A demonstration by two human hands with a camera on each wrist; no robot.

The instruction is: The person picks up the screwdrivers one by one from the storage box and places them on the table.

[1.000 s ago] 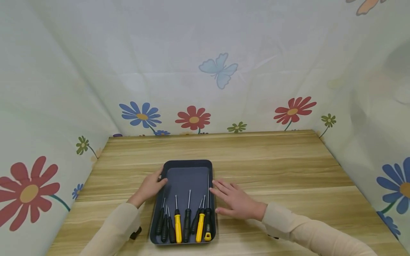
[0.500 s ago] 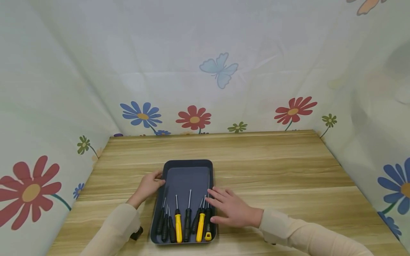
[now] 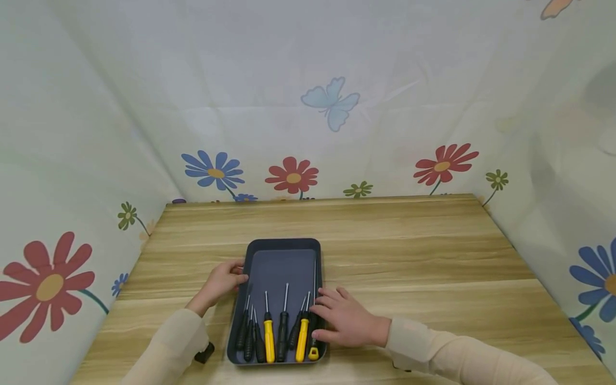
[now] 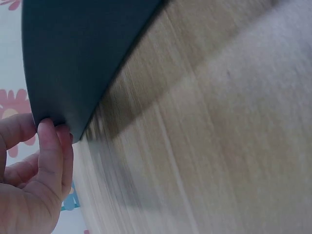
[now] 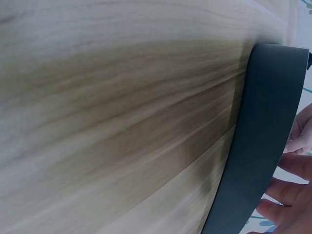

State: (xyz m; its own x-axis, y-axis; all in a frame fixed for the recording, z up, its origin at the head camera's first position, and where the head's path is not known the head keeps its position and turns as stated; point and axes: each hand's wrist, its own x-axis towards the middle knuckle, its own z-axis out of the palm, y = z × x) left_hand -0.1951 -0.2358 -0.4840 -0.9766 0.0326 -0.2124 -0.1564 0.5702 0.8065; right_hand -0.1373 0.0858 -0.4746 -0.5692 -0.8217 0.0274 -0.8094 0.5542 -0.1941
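Evidently, the left hand point(image 3: 221, 279) pinches the left rim of a dark tray point(image 3: 283, 262) between thumb and fingers. The tray rests on the wood-grain table point(image 3: 409, 240), between the fingers of both hands. The right hand point(image 3: 350, 320) is relaxed, grasping nothing visible, its fingers apart and reaching over the tray's right rim; contact between its fingertips and any tool cannot be confirmed. A black screwdriver with a yellow end point(image 3: 314, 353) is partly covered by those fingers. Just left of the right fingertips lies a yellow-handled screwdriver point(image 3: 301, 340). A second yellow one point(image 3: 269, 341) and several black-handled screwdrivers point(image 3: 282, 338) lie nearer the person than the left fingertips, shafts directed away. Beyond all fingers hangs a flower-printed backdrop point(image 3: 385, 144).
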